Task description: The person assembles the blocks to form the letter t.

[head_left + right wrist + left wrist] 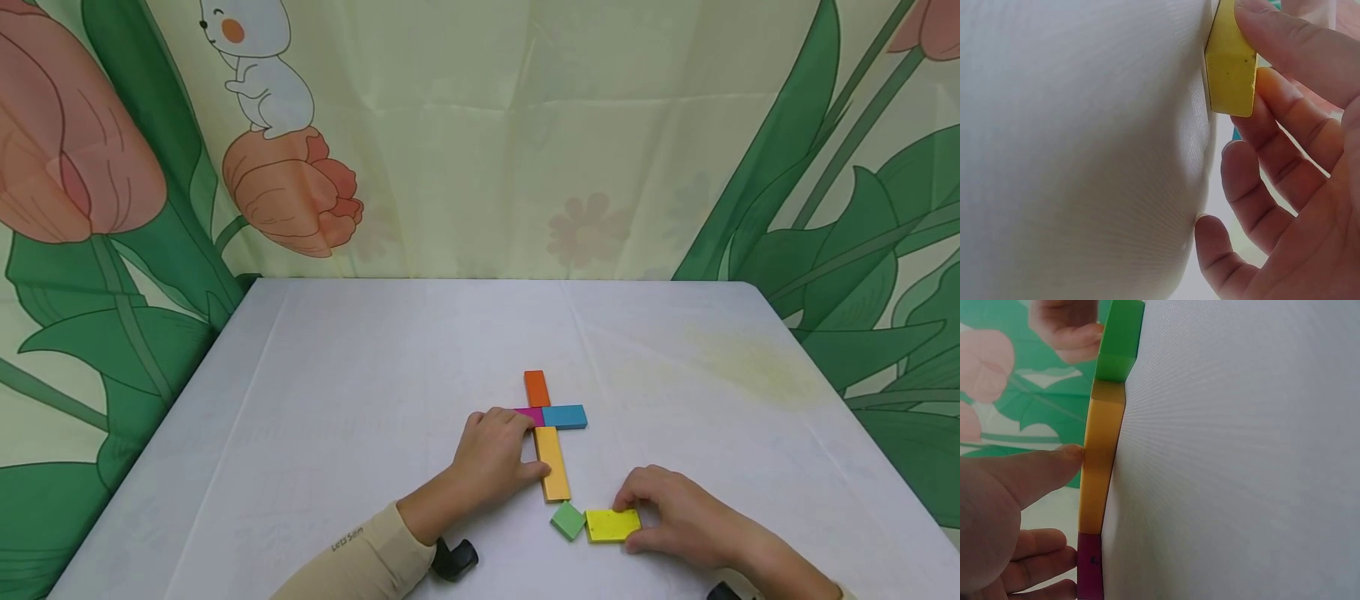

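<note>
In the head view, flat coloured blocks form a figure on the white table. An orange block [537,388] is at its far end, with a magenta block [531,416] and a blue block [565,417] side by side below it. A long amber block [552,467] runs from there to a green block [567,521] turned like a diamond. My left hand [491,457] rests its thumb on the amber block and its fingertips on the magenta one, both seen in the left wrist view. My right hand [678,512] pinches a yellow block [611,526] touching the green block's corner.
The white-covered table [360,350] ends at a printed curtain [465,142] with flowers and leaves. A black wrist device [454,559] hangs under my left sleeve [367,554], and another black device [722,592] shows below my right wrist.
</note>
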Motion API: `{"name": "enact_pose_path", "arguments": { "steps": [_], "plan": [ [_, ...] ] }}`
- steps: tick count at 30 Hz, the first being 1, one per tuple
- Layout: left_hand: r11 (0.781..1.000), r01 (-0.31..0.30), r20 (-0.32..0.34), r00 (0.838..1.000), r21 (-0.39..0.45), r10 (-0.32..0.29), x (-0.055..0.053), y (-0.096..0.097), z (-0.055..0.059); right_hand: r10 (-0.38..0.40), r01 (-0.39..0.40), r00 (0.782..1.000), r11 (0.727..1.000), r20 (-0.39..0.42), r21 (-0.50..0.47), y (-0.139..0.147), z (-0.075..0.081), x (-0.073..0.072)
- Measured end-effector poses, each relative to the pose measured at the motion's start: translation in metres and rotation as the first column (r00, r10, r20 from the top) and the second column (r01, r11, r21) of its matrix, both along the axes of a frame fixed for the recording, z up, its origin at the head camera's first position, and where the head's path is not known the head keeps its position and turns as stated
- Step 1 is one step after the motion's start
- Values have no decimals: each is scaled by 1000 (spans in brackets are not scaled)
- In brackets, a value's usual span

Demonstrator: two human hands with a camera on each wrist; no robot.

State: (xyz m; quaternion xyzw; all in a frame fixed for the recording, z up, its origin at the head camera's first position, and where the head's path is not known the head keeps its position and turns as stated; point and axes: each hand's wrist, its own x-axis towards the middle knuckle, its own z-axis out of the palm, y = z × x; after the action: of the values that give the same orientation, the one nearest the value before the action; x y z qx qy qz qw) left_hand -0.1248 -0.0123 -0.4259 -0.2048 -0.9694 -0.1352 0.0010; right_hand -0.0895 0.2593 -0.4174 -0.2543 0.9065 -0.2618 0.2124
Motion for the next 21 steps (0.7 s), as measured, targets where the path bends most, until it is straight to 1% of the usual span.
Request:
{"name": "enact_pose_path", "arguments": {
  "steps": [5, 11, 17, 21],
  "plan": [
    [1000, 1, -4, 1000, -3, -2, 0, 0, 0, -18, 18, 999, 1000, 26, 13, -1, 1, 0],
    [1000, 1, 7, 1000, -2, -1, 0, 0, 0, -47, 46, 997, 999, 65, 29, -2, 4, -1],
    [1000, 1, 15, 1000, 2, -1, 0, -1, 1, -53, 53, 998, 999, 18, 6, -1, 5, -2],
    [1000, -4, 54, 999, 26, 2, -2, -3, 1, -58, 58, 998, 998, -17, -24, 2, 4, -4]
  ]
}}
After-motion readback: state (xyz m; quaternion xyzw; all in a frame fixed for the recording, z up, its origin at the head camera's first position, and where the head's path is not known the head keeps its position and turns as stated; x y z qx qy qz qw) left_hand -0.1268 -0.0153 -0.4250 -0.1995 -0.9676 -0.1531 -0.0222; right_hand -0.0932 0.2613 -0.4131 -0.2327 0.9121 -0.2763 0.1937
